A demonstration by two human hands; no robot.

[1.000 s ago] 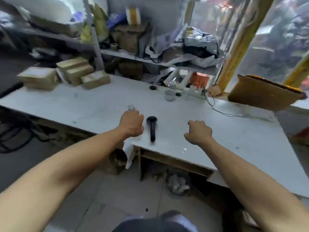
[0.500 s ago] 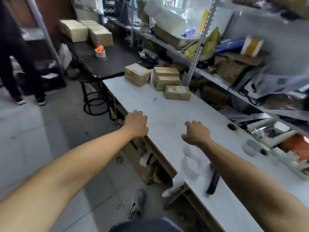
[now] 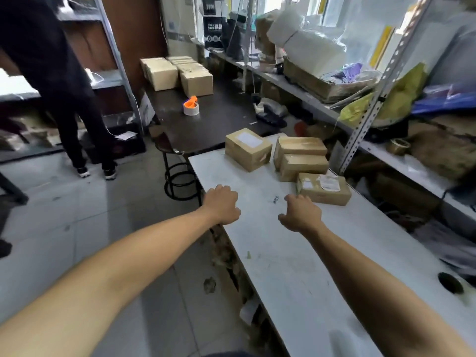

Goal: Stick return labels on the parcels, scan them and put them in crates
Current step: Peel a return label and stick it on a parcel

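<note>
My left hand [image 3: 223, 205] hangs over the near-left edge of the white desk [image 3: 296, 266], its fingers curled under and holding nothing that I can see. My right hand [image 3: 301, 213] is out over the desk top beside it, fingers loosely bent downward, thumb sticking out to the side, also holding nothing.

Taking the nearest parcel [image 3: 324, 188] as my mark: it lies on the desk just beyond my right hand, close to my fingertips, though I cannot tell whether they touch it. It has white labels on its top. Directly behind it are two more brown parcels [image 3: 301, 157], one close behind the other. To the left of those sits a fourth parcel [image 3: 247, 148], turned at an angle, with a white label on top. A small printed sticker [image 3: 276, 199] lies on the desk left of the nearest parcel, between my two hands.

Farther back from the nearest parcel, a dark table [image 3: 206, 124] carries a tape roll [image 3: 191, 107] with an orange dispenser and a cluster of boxes [image 3: 177, 74].
</note>
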